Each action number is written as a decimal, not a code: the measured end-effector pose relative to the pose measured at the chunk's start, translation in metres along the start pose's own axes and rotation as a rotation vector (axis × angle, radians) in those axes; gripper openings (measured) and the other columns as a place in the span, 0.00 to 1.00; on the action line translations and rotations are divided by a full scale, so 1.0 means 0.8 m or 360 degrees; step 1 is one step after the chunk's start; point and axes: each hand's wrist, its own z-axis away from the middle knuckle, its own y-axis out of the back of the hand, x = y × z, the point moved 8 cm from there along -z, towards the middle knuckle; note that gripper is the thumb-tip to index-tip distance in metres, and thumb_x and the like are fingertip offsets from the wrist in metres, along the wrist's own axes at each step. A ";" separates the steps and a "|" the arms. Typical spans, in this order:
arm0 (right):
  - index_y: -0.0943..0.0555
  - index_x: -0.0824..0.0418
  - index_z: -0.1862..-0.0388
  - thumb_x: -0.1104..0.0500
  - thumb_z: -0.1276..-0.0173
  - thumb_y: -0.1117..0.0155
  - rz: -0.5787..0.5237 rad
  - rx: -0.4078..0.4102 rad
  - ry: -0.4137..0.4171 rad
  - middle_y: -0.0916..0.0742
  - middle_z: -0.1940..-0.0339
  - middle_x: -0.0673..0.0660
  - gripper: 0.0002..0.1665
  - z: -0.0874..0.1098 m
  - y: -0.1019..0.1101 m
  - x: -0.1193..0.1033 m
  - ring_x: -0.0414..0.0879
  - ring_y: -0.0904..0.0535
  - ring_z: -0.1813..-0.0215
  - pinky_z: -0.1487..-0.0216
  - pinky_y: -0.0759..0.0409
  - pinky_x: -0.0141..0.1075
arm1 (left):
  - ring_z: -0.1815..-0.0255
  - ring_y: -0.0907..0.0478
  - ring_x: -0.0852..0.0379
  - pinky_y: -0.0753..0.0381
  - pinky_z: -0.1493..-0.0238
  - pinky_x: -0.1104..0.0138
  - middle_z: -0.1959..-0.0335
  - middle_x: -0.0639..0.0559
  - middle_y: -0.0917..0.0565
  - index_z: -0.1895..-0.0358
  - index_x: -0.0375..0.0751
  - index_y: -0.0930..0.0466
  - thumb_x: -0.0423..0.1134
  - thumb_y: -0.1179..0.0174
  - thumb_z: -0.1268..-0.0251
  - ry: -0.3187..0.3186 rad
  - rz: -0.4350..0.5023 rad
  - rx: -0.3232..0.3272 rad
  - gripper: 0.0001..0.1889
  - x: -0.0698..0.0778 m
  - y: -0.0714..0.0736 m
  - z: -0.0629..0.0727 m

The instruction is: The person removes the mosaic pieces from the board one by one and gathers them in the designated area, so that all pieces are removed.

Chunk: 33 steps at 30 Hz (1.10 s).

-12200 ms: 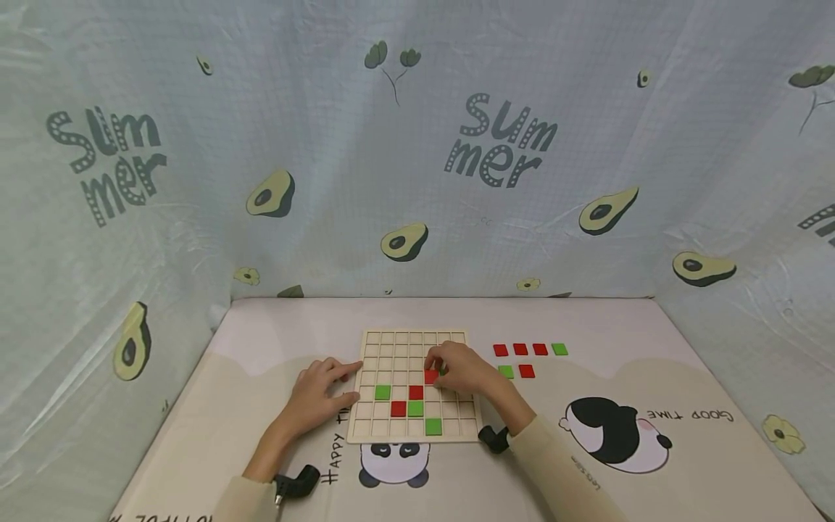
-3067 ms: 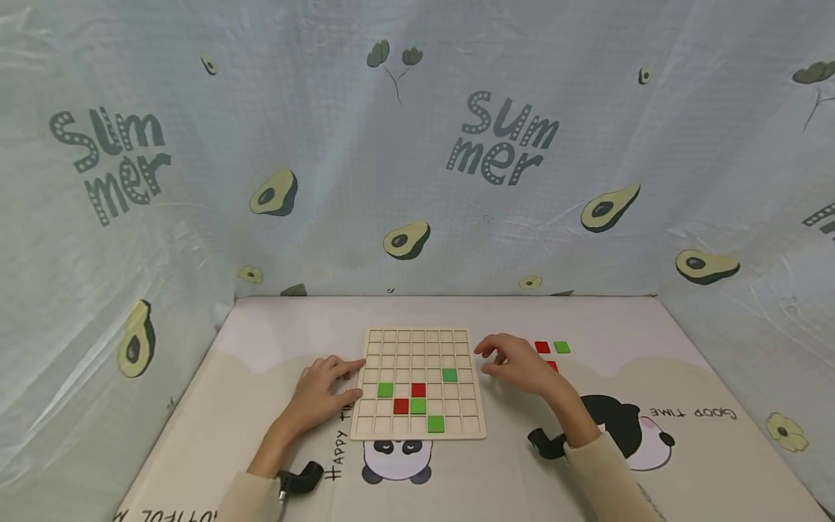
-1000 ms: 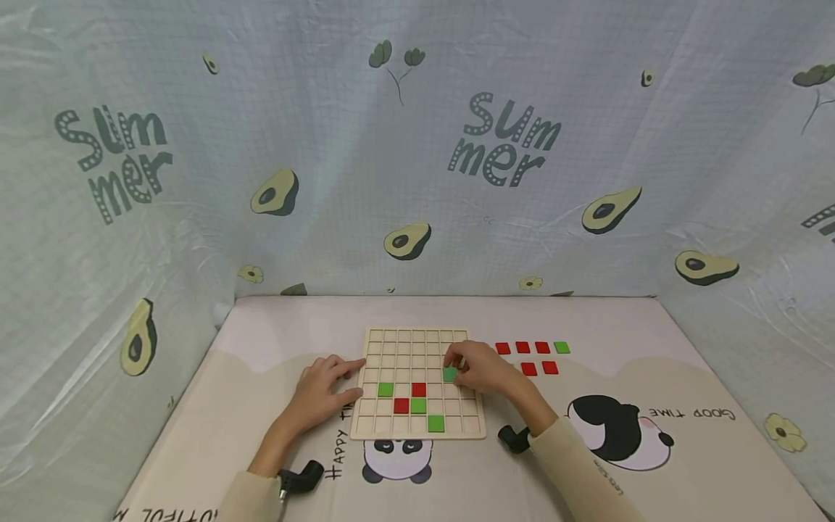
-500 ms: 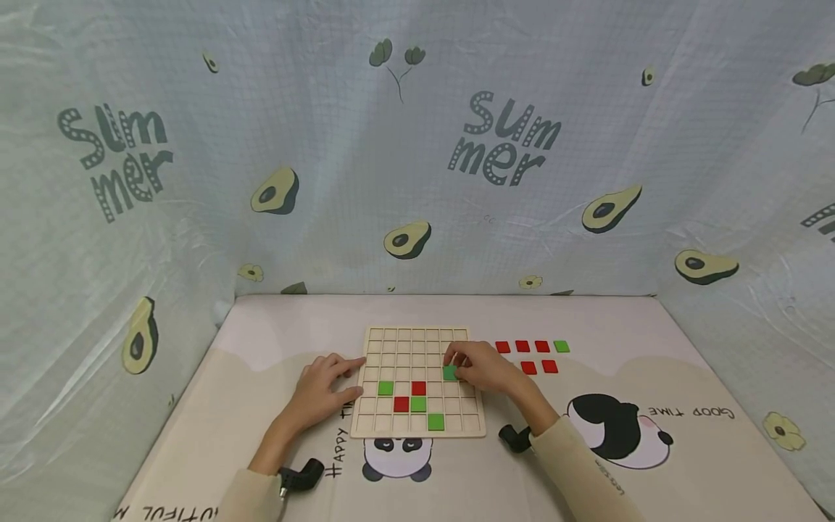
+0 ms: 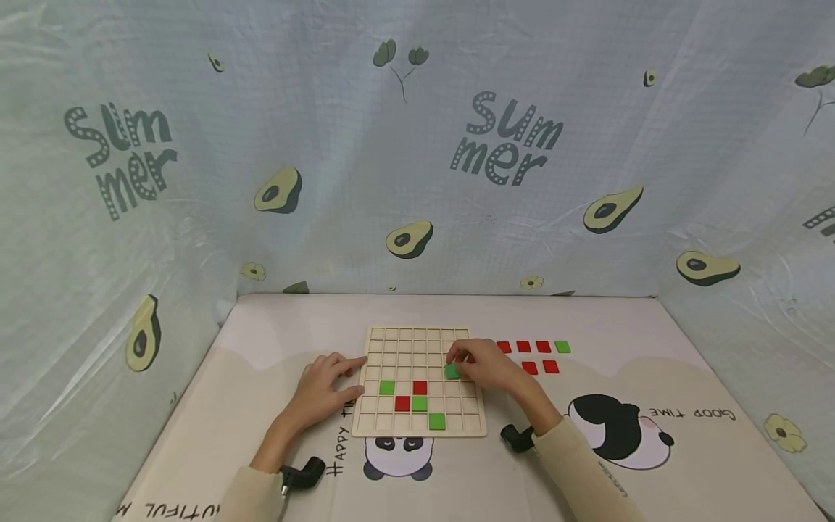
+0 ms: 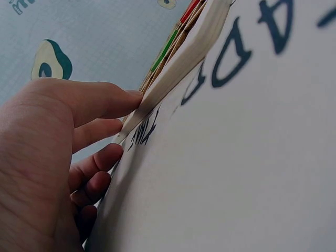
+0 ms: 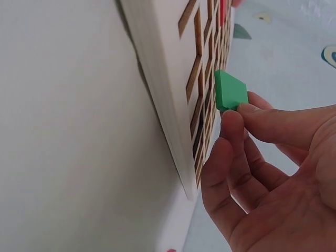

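Note:
A wooden grid board [image 5: 381,420] lies on the table with a few red and green square tiles in its cells. My left hand [image 5: 322,388] rests against the board's left edge; the left wrist view shows the thumb [image 6: 110,100] touching the rim. My right hand [image 5: 485,365] is over the board's right side, pinching a green tile [image 7: 231,92] between thumb and fingers. In the right wrist view that tile is tilted and appears raised off the grid. Still on the board are a green tile [image 5: 387,387], a red tile [image 5: 420,388] and several others.
Right of the board are loose tiles in two rows, among them a red tile [image 5: 543,346] and a green tile [image 5: 562,347]; my right hand may cover others. A printed cloth [image 5: 652,362] covers the table, and a patterned curtain [image 5: 326,130] stands behind.
A red tile has left the board and another red one lies among the loose tiles. My right hand returned from beside the board and has slightly lifted the green tile. The left hand stayed.

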 end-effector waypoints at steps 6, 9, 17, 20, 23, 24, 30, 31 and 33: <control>0.15 0.53 0.58 0.65 0.29 0.36 0.0001 0.0038 -0.0019 0.14 0.61 0.50 0.08 0.005 0.011 0.009 0.43 0.23 0.61 0.61 0.22 0.33 | 0.57 0.32 0.60 0.40 0.55 0.61 0.62 0.61 0.23 0.36 0.48 0.16 0.52 0.32 0.38 -0.0009 -0.0007 0.0007 0.27 0.000 0.000 0.000; 0.14 0.53 0.58 0.65 0.29 0.36 -0.0005 0.0064 -0.0028 0.14 0.61 0.50 0.08 0.011 0.022 0.016 0.43 0.23 0.62 0.62 0.23 0.33 | 0.57 0.33 0.60 0.40 0.55 0.62 0.62 0.61 0.23 0.36 0.48 0.16 0.52 0.32 0.37 -0.0011 -0.0016 0.0005 0.27 0.000 -0.001 0.000; 0.14 0.56 0.57 0.66 0.29 0.37 -0.0023 0.0124 -0.0055 0.14 0.61 0.52 0.08 0.035 0.052 0.035 0.43 0.22 0.65 0.65 0.24 0.33 | 0.58 0.34 0.60 0.40 0.55 0.62 0.62 0.61 0.23 0.36 0.48 0.16 0.52 0.32 0.38 -0.0010 -0.0020 0.0003 0.27 -0.001 -0.001 -0.001; 0.14 0.56 0.57 0.66 0.29 0.37 -0.0015 0.0150 -0.0063 0.14 0.60 0.53 0.09 0.045 0.063 0.044 0.44 0.23 0.63 0.64 0.24 0.34 | 0.58 0.33 0.60 0.40 0.55 0.62 0.62 0.61 0.23 0.36 0.48 0.16 0.52 0.32 0.38 -0.0013 -0.0016 0.0003 0.27 -0.001 0.000 -0.001; 0.14 0.57 0.56 0.67 0.29 0.37 -0.0019 0.0181 -0.0084 0.14 0.59 0.54 0.09 0.054 0.074 0.055 0.44 0.23 0.62 0.63 0.24 0.34 | 0.58 0.33 0.60 0.39 0.55 0.61 0.63 0.61 0.23 0.36 0.48 0.16 0.52 0.32 0.38 -0.0018 -0.0018 0.0009 0.27 -0.001 0.000 0.000; 0.14 0.58 0.56 0.67 0.29 0.38 -0.0033 0.0188 -0.0095 0.13 0.60 0.55 0.09 0.058 0.078 0.059 0.45 0.22 0.62 0.63 0.24 0.35 | 0.58 0.33 0.60 0.39 0.55 0.61 0.63 0.61 0.23 0.36 0.48 0.16 0.52 0.32 0.38 -0.0020 -0.0019 0.0011 0.27 0.000 0.000 0.000; 0.14 0.60 0.53 0.67 0.27 0.39 -0.0081 0.0218 -0.0133 0.13 0.58 0.58 0.09 0.075 0.096 0.082 0.46 0.20 0.64 0.66 0.23 0.35 | 0.58 0.33 0.60 0.39 0.55 0.61 0.62 0.61 0.23 0.36 0.48 0.16 0.52 0.32 0.38 -0.0012 -0.0023 0.0010 0.27 -0.001 0.000 0.000; 0.14 0.60 0.53 0.67 0.27 0.39 -0.0072 0.0228 -0.0133 0.13 0.57 0.58 0.09 0.078 0.100 0.086 0.45 0.21 0.63 0.66 0.23 0.34 | 0.57 0.33 0.60 0.39 0.55 0.61 0.62 0.61 0.23 0.36 0.48 0.16 0.52 0.32 0.38 -0.0012 -0.0021 0.0011 0.27 -0.001 0.000 0.000; 0.14 0.60 0.53 0.67 0.27 0.39 -0.0059 0.0252 -0.0144 0.13 0.57 0.58 0.10 0.085 0.107 0.094 0.45 0.21 0.62 0.66 0.22 0.34 | 0.57 0.32 0.59 0.39 0.55 0.61 0.62 0.61 0.23 0.36 0.48 0.16 0.51 0.32 0.38 -0.0014 -0.0019 0.0011 0.27 0.000 0.000 -0.001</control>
